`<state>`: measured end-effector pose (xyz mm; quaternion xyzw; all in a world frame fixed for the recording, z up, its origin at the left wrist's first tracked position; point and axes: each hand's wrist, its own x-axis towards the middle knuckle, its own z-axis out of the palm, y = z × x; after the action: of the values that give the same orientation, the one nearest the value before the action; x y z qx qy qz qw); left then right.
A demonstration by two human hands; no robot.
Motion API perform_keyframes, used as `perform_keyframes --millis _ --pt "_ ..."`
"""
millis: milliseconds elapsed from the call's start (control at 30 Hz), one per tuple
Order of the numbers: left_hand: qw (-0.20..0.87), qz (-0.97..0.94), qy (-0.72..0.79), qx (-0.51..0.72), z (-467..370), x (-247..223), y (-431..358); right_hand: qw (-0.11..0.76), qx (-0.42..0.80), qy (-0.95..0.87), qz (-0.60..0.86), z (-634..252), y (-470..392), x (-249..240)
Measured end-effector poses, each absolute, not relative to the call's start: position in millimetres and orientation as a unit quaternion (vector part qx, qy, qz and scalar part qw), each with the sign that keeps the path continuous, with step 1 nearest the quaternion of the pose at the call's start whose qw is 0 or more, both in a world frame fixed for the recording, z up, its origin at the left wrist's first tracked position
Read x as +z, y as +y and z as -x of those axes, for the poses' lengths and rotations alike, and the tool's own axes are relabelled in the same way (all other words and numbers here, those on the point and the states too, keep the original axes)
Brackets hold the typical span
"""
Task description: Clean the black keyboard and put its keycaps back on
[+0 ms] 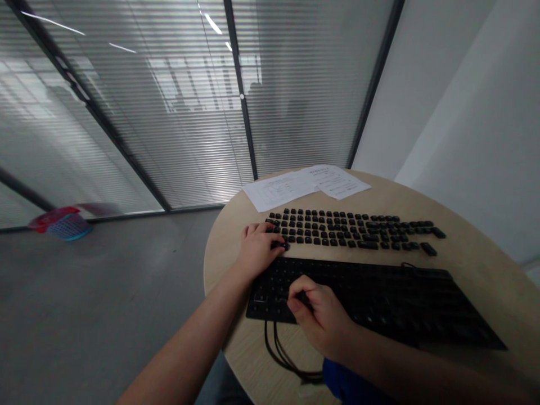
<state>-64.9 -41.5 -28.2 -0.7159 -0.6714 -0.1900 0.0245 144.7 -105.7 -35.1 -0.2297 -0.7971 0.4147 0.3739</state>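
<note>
Loose black keycaps (320, 228) lie in rows on the round wooden table. At the left end of these rows is my left hand (258, 250), its thumb and a finger closed about a keycap (285, 246) in the nearest row. A black keyboard (379, 292) lies just in front of the rows, with some of its left part hidden under my hands. Over its left half my right hand (320, 318) is curled, thumb and forefinger brought together. What these fingers hold, if anything, cannot be made out.
Printed sheets of paper (280, 190) lie at the table's far edge. Black cables (276, 349) hang in loops by the near edge. A red and blue plastic basket (67, 222) stands on the floor at left, beside a glass partition with blinds (194, 140).
</note>
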Motion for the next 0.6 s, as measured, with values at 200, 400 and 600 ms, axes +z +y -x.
perform_keyframes --millis 200,400,600 --pt "0.014 0.703 -0.685 -0.19 65.7 -26.9 -42.7 0.371 0.408 -0.798 0.242 -144.7 -105.7 -35.2" --pt "0.008 0.698 -0.689 -0.196 66.6 -25.6 -43.1 0.365 0.425 -0.791 0.245 -144.2 -105.2 -35.8" --pt "0.011 0.715 -0.67 -0.199 63.2 -25.8 -39.8 0.367 0.415 -0.795 0.247 -145.2 -106.5 -34.2"
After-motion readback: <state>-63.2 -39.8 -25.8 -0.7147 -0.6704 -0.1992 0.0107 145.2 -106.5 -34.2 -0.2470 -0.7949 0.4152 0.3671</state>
